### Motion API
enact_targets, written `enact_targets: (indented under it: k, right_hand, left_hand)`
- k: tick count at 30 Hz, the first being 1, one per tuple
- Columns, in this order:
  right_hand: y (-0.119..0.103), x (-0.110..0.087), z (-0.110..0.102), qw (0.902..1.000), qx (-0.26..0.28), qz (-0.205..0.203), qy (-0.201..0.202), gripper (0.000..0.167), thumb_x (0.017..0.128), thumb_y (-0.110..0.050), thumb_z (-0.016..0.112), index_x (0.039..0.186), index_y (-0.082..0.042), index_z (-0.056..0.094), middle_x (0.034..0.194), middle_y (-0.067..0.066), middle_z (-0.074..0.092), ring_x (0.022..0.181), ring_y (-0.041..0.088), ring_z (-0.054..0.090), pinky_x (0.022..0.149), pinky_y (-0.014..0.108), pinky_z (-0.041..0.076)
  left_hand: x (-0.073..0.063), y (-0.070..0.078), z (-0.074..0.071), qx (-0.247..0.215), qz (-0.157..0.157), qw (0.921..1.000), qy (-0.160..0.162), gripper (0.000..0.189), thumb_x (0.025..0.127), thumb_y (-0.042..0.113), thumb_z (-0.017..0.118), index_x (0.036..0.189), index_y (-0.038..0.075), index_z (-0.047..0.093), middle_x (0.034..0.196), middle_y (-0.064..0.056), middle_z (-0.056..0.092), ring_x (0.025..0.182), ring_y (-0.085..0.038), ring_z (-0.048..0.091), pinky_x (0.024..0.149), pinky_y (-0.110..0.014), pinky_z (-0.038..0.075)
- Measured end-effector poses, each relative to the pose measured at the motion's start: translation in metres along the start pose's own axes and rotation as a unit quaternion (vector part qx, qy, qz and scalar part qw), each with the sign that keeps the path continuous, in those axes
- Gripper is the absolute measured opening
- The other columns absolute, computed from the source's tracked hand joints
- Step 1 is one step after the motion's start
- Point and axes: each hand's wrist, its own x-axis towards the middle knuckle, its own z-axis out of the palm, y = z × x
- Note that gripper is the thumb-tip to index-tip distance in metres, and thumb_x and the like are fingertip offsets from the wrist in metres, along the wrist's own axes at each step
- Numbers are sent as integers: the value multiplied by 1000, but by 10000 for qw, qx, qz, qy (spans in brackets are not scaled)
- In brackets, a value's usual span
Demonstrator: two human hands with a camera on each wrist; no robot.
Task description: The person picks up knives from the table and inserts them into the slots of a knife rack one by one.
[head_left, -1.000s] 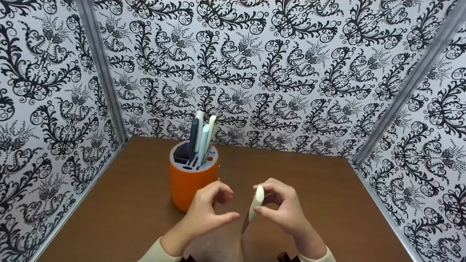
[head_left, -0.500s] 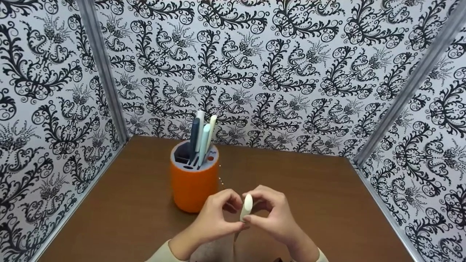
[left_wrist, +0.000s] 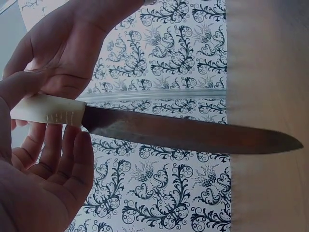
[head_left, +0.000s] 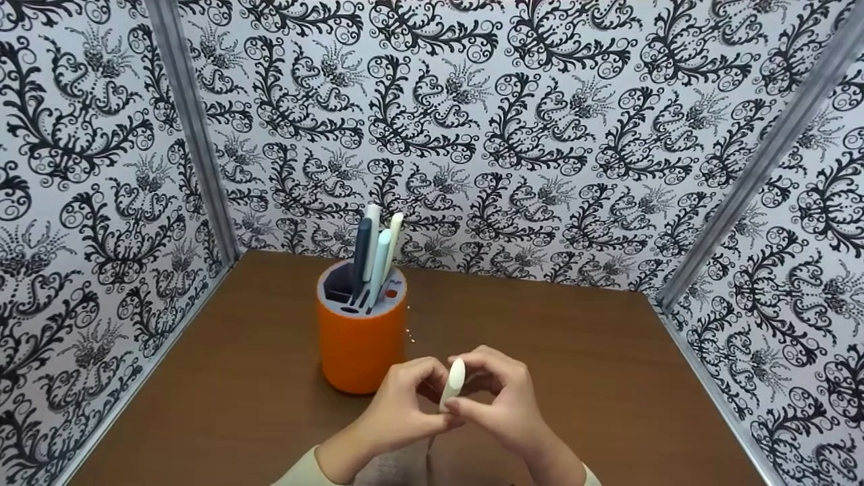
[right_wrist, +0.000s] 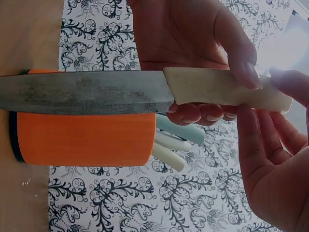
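A kitchen knife [head_left: 452, 386] with a cream handle is upright between my two hands, its blade pointing down towards the table. My left hand [head_left: 403, 406] grips the handle from the left, thumb in front and fingers behind. From the right, my right hand [head_left: 503, 401] pinches the same handle nearer its butt end. The long grey blade [left_wrist: 193, 133] shows in full in the left wrist view, free of both hands. Dark marks spot the blade in the right wrist view.
An orange knife block [head_left: 361, 351] stands on the brown table [head_left: 574, 358], left of and beyond my hands. Several knives stick out of its grey slotted top, with navy [head_left: 361, 253], pale blue, white and cream handles. Patterned walls [head_left: 439, 135] enclose the table.
My left hand has moved right and taken hold of the knife handle, which only the right hand held before. The right hand and knife have shifted slightly left. The block has stayed put.
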Motion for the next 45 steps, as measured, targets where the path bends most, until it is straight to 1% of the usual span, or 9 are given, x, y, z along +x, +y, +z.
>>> enact_targets:
  k: [10,23,27,30,32,36,39,42,45]
  right_hand:
    - [-1,0,1,9998,-65,-78,152,45,76,11,88,117,-1,74,91,15,68,83,12,76,65,35,65]
    - [7,2,0,9999,-66,27,99,44,77,9,88,117,-4,74,96,9,70,84,10,75,66,34,65]
    - [27,4,-6,9990,417,159,66,38,81,15,79,117,7,70,98,3,71,87,9,73,71,31,65]
    - [58,6,-11,9955,465,705,423,34,83,15,74,116,11,68,97,0,73,86,9,72,75,27,63]
    - [83,8,-13,9895,293,1204,750,31,85,12,75,115,10,69,96,5,73,85,8,71,76,24,62]
    - [122,8,-8,9759,165,1931,1005,33,86,8,79,117,8,70,99,24,70,87,10,70,80,24,60]
    - [138,5,1,9731,363,2109,859,40,86,7,80,123,11,66,105,25,70,91,11,70,84,25,61]
    - [147,3,14,9714,518,2219,661,50,86,4,81,131,11,62,115,22,70,100,15,71,93,30,61]
    - [148,6,30,9702,296,2345,542,59,86,-1,84,139,7,60,127,23,69,114,26,69,102,39,59]
  left_hand:
    - [-2,-1,2,-256,143,9994,171,26,85,24,91,96,21,68,88,1,72,80,-6,73,72,-38,66]
    - [-2,-1,3,23,277,9985,479,28,81,8,91,93,19,69,85,0,71,82,-4,73,73,-36,66]
    - [-1,3,-2,162,176,9980,583,28,81,14,93,95,21,70,87,2,71,83,-4,72,75,-33,66]
    - [0,9,-9,254,136,9970,712,29,81,18,94,97,22,71,89,4,71,82,-5,72,76,-33,66]
    - [0,15,-15,296,147,9959,840,29,81,19,94,98,22,71,91,5,72,82,-6,72,76,-33,66]
    - [0,25,-27,508,402,9905,1212,30,80,18,95,99,22,72,91,6,71,79,-6,70,70,-31,65]
    - [-1,31,-36,664,745,9843,1458,31,80,16,95,100,20,72,91,4,71,80,-6,70,71,-30,64]
    - [-1,36,-45,813,1188,9748,1702,33,78,10,95,100,16,71,93,1,71,84,-8,72,77,-25,64]
    - [-2,43,-57,1052,1748,9580,2017,35,75,4,95,100,12,71,92,-3,71,84,-10,69,79,-20,61]
